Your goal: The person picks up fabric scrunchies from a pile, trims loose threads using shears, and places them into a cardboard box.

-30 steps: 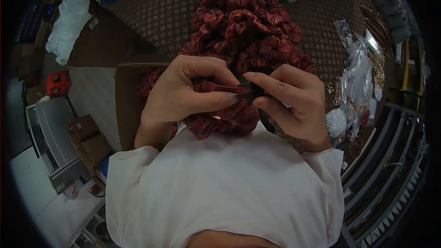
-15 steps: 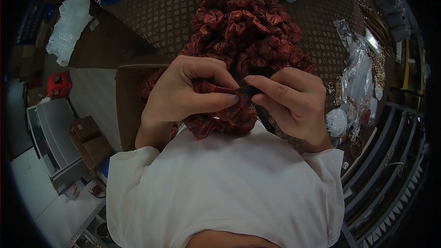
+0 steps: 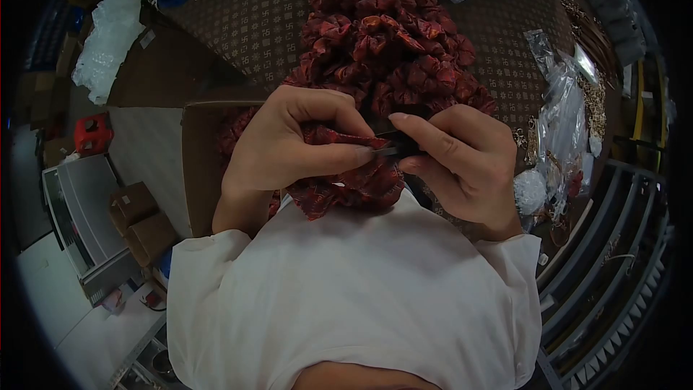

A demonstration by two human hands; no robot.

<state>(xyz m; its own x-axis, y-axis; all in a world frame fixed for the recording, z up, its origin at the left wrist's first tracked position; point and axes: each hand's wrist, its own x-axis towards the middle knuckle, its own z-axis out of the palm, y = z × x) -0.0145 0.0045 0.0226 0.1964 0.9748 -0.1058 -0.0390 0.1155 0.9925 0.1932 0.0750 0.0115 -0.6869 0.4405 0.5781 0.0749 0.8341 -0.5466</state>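
Note:
Near the middle of the view, my left hand (image 3: 303, 137) pinches a dark red piece of gathered fabric (image 3: 354, 184) between thumb and forefinger. The fabric hangs below my fingers, in front of the white shirt. Close to its right, my right hand (image 3: 462, 162) holds a small black object (image 3: 401, 146) between thumb and fingers; its tip meets the fabric at my left fingertips. Exactly what the black object is, I cannot tell. Behind both hands a heap of similar dark red gathered fabric pieces (image 3: 393, 47) lies on the brown patterned cloth (image 3: 267, 22).
An open cardboard box (image 3: 198, 166) with more red pieces stands at my left. Clear plastic bags (image 3: 567, 115) and gold-coloured chains lie on the right, beside a metal rack (image 3: 603, 253). Small cartons (image 3: 144, 224) and a red container (image 3: 92, 134) are further left.
My right hand has moved slightly to the right, with its fingers a little further apart. More of the black object now shows between the hands. My left hand is nearly unchanged.

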